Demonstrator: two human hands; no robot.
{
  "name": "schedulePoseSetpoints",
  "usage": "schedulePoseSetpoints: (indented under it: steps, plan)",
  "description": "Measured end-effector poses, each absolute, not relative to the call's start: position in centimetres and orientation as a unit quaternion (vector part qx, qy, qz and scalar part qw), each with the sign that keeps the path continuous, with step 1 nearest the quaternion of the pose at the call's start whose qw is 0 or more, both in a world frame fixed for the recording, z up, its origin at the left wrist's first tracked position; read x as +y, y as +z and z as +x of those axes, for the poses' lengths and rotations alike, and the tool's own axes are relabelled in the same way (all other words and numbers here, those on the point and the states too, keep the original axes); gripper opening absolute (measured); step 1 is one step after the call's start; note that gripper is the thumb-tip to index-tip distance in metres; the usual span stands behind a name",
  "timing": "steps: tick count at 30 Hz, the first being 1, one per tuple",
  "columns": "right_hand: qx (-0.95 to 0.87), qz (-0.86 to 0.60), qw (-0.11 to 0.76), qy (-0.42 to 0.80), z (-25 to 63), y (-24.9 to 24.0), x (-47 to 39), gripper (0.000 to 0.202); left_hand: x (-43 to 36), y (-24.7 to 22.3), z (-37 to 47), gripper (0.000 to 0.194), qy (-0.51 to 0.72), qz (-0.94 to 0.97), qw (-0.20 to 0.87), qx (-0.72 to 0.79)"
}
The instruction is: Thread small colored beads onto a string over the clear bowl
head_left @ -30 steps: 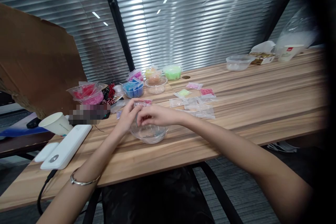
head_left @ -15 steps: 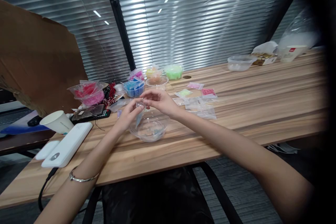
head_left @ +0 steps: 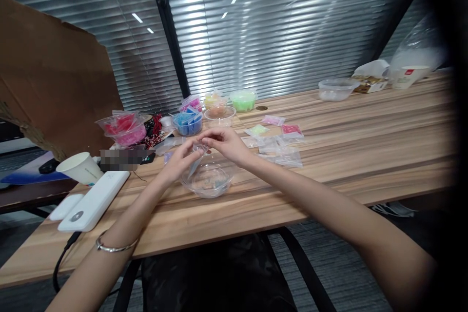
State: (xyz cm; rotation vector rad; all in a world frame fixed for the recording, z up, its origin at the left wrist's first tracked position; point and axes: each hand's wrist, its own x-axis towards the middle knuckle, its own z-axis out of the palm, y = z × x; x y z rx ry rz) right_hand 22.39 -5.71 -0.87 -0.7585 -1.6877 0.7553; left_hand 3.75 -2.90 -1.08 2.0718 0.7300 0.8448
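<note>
Over a clear plastic bowl (head_left: 210, 186) near the table's front edge, both hands meet at a small clear plastic bag (head_left: 195, 166). My left hand (head_left: 181, 161) grips the bag, which hangs down with a pale bluish tint at its lower end. Fingers of my right hand (head_left: 224, 144) are pinched at the bag's top edge, touching the left fingertips. A little pale blue-green matter shows at the bottom of the bowl. What exactly lies inside the bag is too small to make out.
Behind the hands stand tubs of blue packets (head_left: 187, 122), green material (head_left: 243, 101) and pink packets (head_left: 126, 129). Small bags (head_left: 280, 148) lie to the right. A paper cup (head_left: 79, 168) and white power bank (head_left: 93, 202) are at left; another clear tub (head_left: 335, 90) stands far right.
The right hand's fingers have shifted slightly at the bag's top. Both hands stay over the bowl, and the bag still hangs from them.
</note>
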Motion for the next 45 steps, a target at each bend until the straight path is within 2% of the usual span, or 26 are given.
schedulePoseSetpoints:
  steps: [33,38,45]
  plan:
    - [-0.704,-0.34,0.521,0.343,22.01,-1.08,-5.86,0.015,-3.43,-0.49,3.86,0.041,0.309,0.824,0.371,0.297]
    - [-0.719,-0.344,0.514,0.317,22.05,-1.02,-6.08,0.022,-3.61,-0.31,3.87,0.044,0.304,0.827,0.367,0.3]
    - [-0.742,-0.351,0.504,0.269,22.12,-1.12,-6.21,0.02,-3.39,-0.49,3.83,0.039,0.302,0.828,0.364,0.3]
